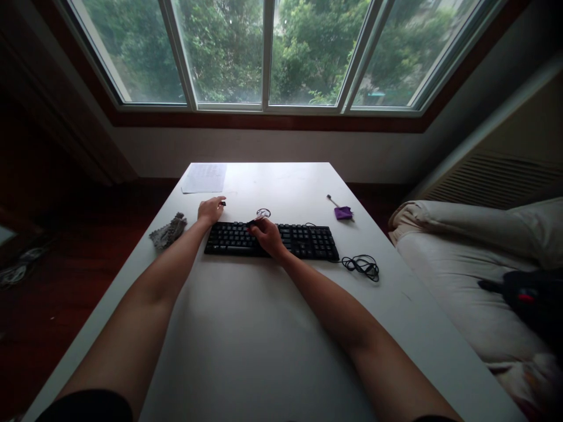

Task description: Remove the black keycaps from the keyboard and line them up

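Note:
A black keyboard (308, 241) lies across the white table in front of me. Just beyond its upper left corner is my left hand (211, 210), fingers closed on a small black piece (223, 203) that could be a keycap. My right hand (268, 235) is over the middle of the keyboard, its fingers pinched together around a small dark object (252, 223) whose kind I cannot make out. Directly behind that hand, a thin loop of wire (263, 212) shows past the keyboard's back edge. Part of the key rows is hidden under my right hand.
The keyboard's coiled cable (361, 267) lies to its right. A crumpled grey cloth (168, 231) is by the left table edge, with paper sheets (204, 177) at the far left. A small brush (333, 200) and purple cloth (343, 213) lie far right. A sofa (444, 269) stands alongside.

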Motion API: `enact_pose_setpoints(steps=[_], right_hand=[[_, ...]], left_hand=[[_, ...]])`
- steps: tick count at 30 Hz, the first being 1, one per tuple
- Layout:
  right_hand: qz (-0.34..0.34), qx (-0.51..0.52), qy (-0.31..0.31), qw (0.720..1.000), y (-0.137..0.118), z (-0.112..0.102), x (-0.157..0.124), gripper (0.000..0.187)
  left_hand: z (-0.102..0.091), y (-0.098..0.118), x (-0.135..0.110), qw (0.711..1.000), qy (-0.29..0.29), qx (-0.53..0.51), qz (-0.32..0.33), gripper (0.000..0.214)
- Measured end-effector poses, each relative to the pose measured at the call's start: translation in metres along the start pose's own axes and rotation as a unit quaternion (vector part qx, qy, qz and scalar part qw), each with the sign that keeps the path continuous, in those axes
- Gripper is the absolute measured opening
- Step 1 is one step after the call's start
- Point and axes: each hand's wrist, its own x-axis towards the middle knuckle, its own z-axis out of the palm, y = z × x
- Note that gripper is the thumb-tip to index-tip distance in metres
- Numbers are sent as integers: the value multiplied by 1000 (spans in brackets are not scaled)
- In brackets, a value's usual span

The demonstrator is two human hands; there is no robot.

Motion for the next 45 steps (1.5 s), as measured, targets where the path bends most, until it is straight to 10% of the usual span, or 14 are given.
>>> enact_pose_setpoints(steps=[24,45], right_hand=[[-22,-61,-1,998,-4,-4,-1,22],[-22,-49,6,999,1,-4,8,23]], left_hand=[[28,-20,33,997,-1,36,-73,29],[-10,-4,-32,997,-31,-65,35,24]])
